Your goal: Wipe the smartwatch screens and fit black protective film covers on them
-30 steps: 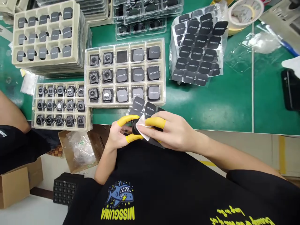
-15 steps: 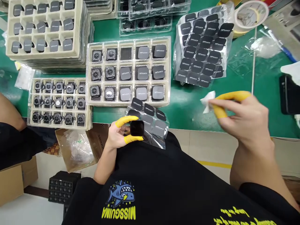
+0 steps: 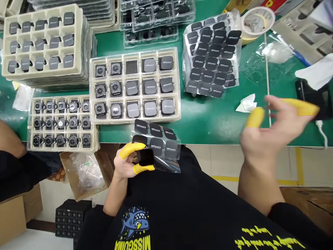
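Note:
My left hand (image 3: 130,160), with yellow finger cots on, grips a dark square smartwatch body (image 3: 146,157) between thumb and finger. The same hand also carries a clear sheet of black HiFuture screen stickers (image 3: 156,146). Over the table's right side, my right hand (image 3: 270,121) is raised with fingers apart and nothing in them, slightly blurred; it too wears yellow cots. A crumpled white tissue (image 3: 247,103) lies on the green table just left of it. Ahead of my left hand, a tray (image 3: 179,104) holds several watch bodies, some covered with grey HiFuture stickers; one pocket shows only dark lining.
Stacked trays (image 3: 80,41) of covered watches stand at the far left, with a smaller watch tray (image 3: 95,139) nearer. Sticker sheets (image 3: 212,57) lie right of centre, near a tape roll (image 3: 272,21). A black device (image 3: 322,93) and cable sit right; a cardboard box (image 3: 70,173) is below.
My right hand has let go of the white tissue, now on the table, and its fingers have spread. My left hand still holds the watch and sticker sheet; the view has shifted slightly.

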A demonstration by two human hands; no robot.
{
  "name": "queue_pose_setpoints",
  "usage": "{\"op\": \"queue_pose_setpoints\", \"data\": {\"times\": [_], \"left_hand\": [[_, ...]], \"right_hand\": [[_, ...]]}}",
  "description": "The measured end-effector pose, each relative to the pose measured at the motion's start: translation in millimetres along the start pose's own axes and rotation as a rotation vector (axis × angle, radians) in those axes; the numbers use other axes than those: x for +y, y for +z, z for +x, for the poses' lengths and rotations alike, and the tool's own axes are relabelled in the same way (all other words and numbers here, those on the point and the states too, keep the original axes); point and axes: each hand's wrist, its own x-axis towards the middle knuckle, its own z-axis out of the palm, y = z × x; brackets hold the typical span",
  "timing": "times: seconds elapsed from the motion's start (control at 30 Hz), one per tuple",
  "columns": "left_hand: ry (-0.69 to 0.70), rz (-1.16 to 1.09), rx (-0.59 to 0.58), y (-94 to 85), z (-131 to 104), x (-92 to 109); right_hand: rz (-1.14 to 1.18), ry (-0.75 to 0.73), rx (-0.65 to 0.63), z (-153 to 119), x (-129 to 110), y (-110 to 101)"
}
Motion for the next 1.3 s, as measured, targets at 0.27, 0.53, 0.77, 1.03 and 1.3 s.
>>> {"op": "queue_pose_setpoints", "data": {"times": [0.27, 0.53, 0.77, 1.03, 1.3], "left_hand": [[-0.009, 0.094, -0.189, -8.2, -18, 8], [-0.070, -0.012, -0.117, -29.3, -5, 12], [-0.257, -0.045, -0.133, -24.5, 14, 14], [-0.336, -0.011, -0.072, -10.6, 4, 15], [-0.274, -0.043, -0.105, -8.9, 4, 15]], "right_hand": [[1.167, 0.713, -1.213, -47, -154, -21], [1.126, 0.529, -0.902, -24, -158, -18], [1.114, 0.327, -1.062, -24, -172, -9], [1.048, 0.422, -1.064, -37, -172, -2], [0.973, 0.381, -0.985, -37, -174, 1]]}}
